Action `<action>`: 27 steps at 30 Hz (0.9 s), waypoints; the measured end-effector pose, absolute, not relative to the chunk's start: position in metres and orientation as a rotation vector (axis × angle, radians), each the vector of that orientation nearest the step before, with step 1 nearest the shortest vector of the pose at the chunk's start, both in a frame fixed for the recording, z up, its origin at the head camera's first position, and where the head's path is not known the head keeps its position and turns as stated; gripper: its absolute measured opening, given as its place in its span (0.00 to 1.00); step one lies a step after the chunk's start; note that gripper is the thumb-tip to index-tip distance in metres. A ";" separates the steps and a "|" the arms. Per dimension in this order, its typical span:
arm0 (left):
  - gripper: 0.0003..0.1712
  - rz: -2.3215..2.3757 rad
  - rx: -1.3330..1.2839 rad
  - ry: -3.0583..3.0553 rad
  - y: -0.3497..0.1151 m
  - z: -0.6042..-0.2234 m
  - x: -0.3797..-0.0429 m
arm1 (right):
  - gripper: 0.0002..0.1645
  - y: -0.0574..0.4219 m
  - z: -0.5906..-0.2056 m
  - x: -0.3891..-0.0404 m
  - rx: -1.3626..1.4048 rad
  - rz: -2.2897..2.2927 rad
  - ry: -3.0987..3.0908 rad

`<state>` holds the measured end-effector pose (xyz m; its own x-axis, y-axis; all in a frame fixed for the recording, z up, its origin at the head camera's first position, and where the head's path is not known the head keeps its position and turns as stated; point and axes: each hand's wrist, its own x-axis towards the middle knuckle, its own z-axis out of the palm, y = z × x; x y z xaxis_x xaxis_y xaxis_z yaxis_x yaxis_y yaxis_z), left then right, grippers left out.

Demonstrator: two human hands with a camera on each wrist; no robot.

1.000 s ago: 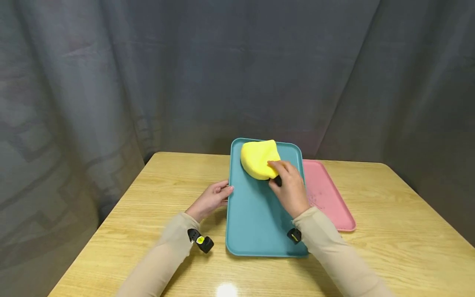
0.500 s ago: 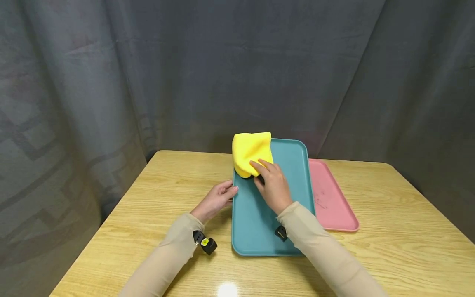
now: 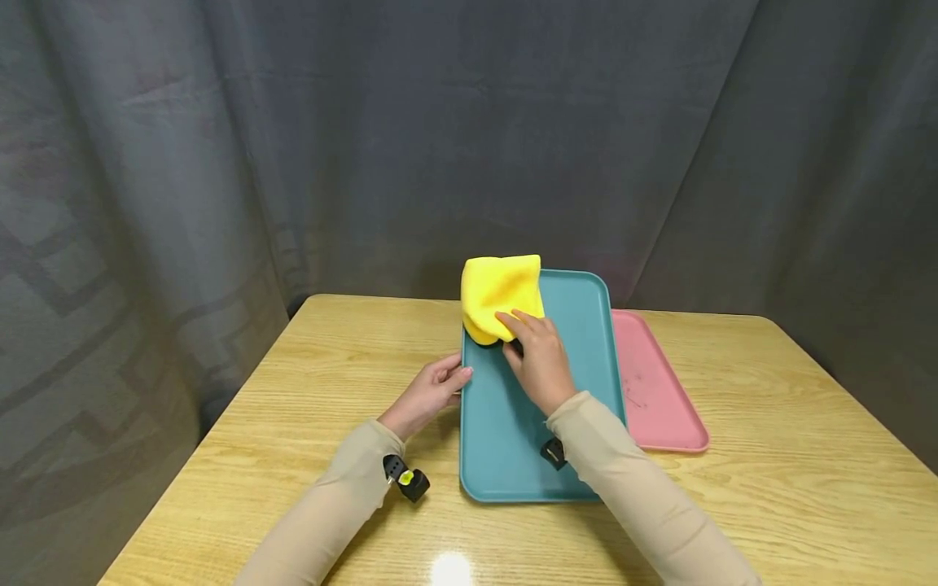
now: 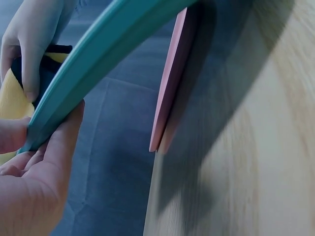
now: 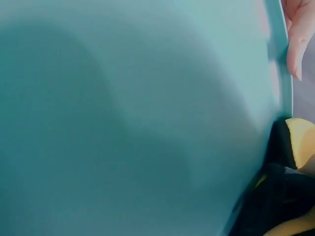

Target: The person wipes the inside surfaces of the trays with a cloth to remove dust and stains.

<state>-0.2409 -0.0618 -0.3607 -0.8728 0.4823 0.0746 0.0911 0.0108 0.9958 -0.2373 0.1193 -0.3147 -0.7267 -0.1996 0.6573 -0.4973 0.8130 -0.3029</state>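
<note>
My left hand point(image 3: 428, 392) grips the left rim of a teal tray point(image 3: 506, 443), thumb over the rim and fingers beneath. The left wrist view has the tray point(image 4: 93, 64) raised off the table. Over the tray's far left corner lies a yellow cloth point(image 3: 501, 295) with a black underside, held by my right hand point(image 3: 541, 364) at its near edge. The fingers lie on the yellow side and the thumb at the dark side. Close up in the right wrist view are the tray's smooth face point(image 5: 128, 123) and the cloth's black and yellow edge point(image 5: 302, 140).
A pink tray point(image 3: 663, 407) with dark marks lies flat on the wooden table point(image 3: 777, 488), partly hidden behind the teal tray on the right. A grey curtain point(image 3: 469, 138) hangs along the table's back edge.
Over the last second my right hand has slid the cloth left and away, from inside the teal tray onto its far left corner. The tray has shifted slightly right with my left hand.
</note>
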 end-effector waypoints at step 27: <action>0.26 1.946 0.583 2.013 -0.063 -0.364 -0.243 | 0.25 0.137 -0.315 -0.240 0.453 0.657 -2.388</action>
<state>-0.2426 -0.0632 -0.3644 -0.8791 0.4706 0.0763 0.0923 0.0109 0.9957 -0.2402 0.1365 -0.3148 -0.7530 -0.1563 0.6391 -0.4614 0.8180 -0.3436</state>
